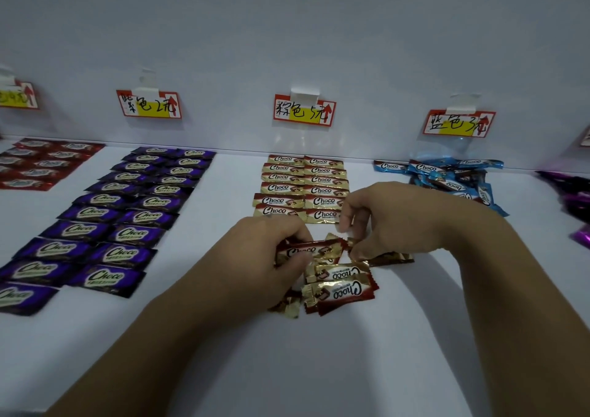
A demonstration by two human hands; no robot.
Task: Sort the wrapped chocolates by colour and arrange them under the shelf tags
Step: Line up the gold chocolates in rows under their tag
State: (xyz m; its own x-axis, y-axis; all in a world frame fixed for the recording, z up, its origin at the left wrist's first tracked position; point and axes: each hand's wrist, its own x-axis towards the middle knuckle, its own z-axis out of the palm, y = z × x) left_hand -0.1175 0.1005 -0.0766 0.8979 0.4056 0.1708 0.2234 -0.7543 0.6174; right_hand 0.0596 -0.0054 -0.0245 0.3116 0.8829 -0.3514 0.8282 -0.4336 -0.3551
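A loose heap of gold-brown wrapped chocolates (340, 281) lies on the white shelf in front of me. My left hand (271, 244) grips one gold-brown chocolate (314, 250) at the heap's top left. My right hand (392, 215) pinches at another gold wrapper (383, 258) on the heap's right side. Behind the heap, gold-brown chocolates (301, 188) lie in two neat columns under the brown tag (303, 110).
Purple chocolates (108, 215) fill two columns under a tag (150, 105) at left. Red ones (41, 164) lie far left. A jumbled blue pile (453, 177) sits under the blue tag (458, 123). Magenta wrappers (574, 199) show at the right edge.
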